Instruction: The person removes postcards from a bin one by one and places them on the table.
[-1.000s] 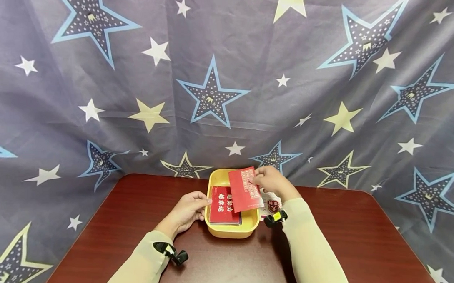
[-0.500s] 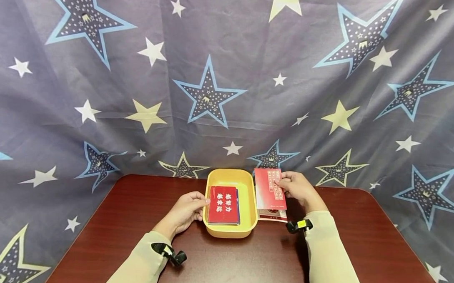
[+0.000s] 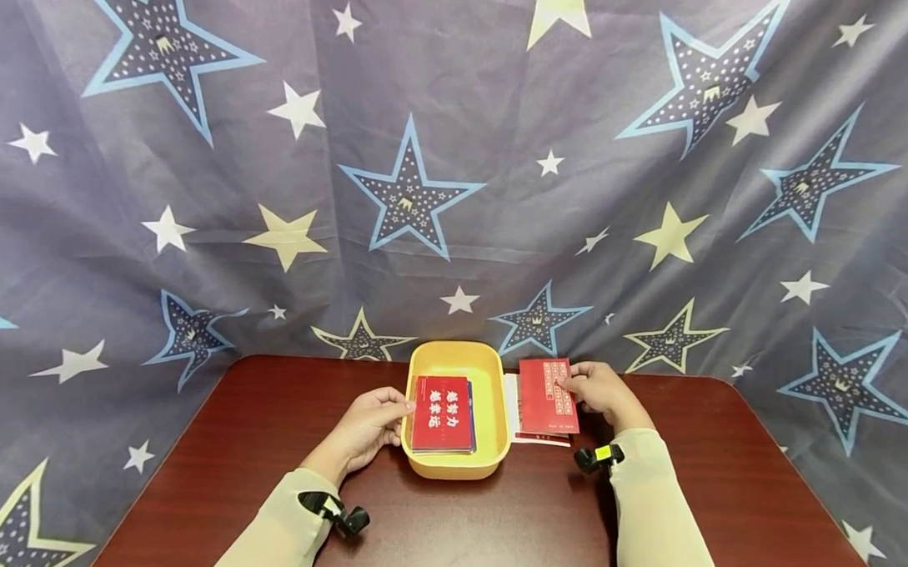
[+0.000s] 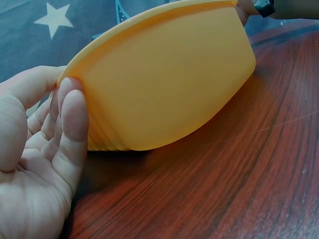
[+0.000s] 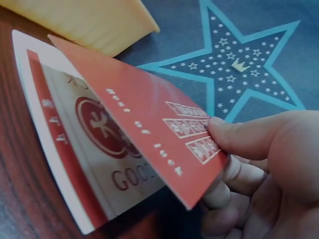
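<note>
Pinching red card (image 3: 544, 397) over pale card (image 5: 92, 144), right hand (image 3: 602, 393) on my feed, left hand (image 3: 370, 426) gripping yellow tub (image 3: 488, 412) at one side, red-topped stack (image 3: 440, 413) inside.

A grey star-printed cloth (image 3: 232, 170) hangs behind a red-brown table (image 3: 463, 529) with 2 rounded far corners.

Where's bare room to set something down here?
Bare table shows in front of the yellow tray between the sleeves, and outside each sleeve. Inside the tray, a strip right of the card stack is bare. Crowded: its left side, gripped by the left hand, and its right side, where the right hand holds a red card over a white-edged card.
</note>
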The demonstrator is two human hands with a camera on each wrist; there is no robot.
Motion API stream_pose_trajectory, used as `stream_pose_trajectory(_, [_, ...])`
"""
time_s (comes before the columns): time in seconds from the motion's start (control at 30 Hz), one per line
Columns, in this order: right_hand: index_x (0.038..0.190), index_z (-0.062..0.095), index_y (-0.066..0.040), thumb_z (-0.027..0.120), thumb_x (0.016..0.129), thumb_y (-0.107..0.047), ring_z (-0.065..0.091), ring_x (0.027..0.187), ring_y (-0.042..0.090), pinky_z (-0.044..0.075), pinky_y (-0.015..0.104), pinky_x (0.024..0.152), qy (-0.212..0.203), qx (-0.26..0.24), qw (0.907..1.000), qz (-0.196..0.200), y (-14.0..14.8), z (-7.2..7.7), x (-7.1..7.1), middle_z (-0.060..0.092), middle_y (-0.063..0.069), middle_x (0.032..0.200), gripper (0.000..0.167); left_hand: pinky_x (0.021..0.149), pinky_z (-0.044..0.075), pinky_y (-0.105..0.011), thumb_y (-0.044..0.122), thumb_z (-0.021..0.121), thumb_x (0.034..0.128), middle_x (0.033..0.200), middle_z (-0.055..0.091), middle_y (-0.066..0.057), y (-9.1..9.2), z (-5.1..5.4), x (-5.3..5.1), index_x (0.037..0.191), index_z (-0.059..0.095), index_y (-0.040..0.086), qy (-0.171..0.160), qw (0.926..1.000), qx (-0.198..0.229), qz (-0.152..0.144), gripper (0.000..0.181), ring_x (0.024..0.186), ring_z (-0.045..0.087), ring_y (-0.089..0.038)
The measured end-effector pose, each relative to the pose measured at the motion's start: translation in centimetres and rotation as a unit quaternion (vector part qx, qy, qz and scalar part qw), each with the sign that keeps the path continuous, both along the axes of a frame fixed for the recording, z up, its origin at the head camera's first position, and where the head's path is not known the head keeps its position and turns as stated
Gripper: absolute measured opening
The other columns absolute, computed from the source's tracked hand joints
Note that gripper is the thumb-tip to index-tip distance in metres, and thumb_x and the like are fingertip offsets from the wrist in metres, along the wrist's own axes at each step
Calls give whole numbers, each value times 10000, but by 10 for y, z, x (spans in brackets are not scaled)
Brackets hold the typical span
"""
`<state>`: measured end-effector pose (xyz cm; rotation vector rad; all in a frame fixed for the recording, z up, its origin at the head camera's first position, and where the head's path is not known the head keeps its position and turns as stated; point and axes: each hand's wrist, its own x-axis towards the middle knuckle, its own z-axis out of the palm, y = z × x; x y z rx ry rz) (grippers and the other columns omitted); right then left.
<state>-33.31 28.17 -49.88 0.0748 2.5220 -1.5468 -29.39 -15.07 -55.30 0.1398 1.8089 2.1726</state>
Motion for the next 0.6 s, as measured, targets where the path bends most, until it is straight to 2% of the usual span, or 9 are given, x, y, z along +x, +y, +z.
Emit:
stream_pose_trajectory(0.33, [1213, 709, 29, 754, 1069, -179, 672, 681, 127, 503, 277, 578, -69, 242, 9997, 6, -6, -14, -4, 734, -3, 804, 258, 538, 584, -206, 100, 739, 1088, 779, 713, 3, -1, -3, -1, 1026, 637, 75, 12, 10000, -1, 54, 122, 596, 614, -70])
stream_pose_trajectory(0.47, [1077, 719, 2, 779, 1059, -173, 640, 624, 134, 495, 271, 541, 133, 760, 9970, 3, -7, -18, -4, 697, 17, 735, 186, 544, 582, -204, 101, 739, 1086, 777, 707, 7, -1, -5, 0, 1020, 638, 78, 46, 10000, 22, -2, 123, 605, 616, -68])
stream_pose_trajectory(0.6, [964, 706, -21, 796, 1038, -163, 600, 572, 147, 476, 278, 514, 380, 1303, 9907, 17, -9, -17, -4, 674, 50, 677, 184, 547, 580, -199, 109, 748, 1080, 778, 712, 11, -1, -5, 0, 1017, 639, 82, 113, 9999, 54, -29, 129, 610, 618, -63])
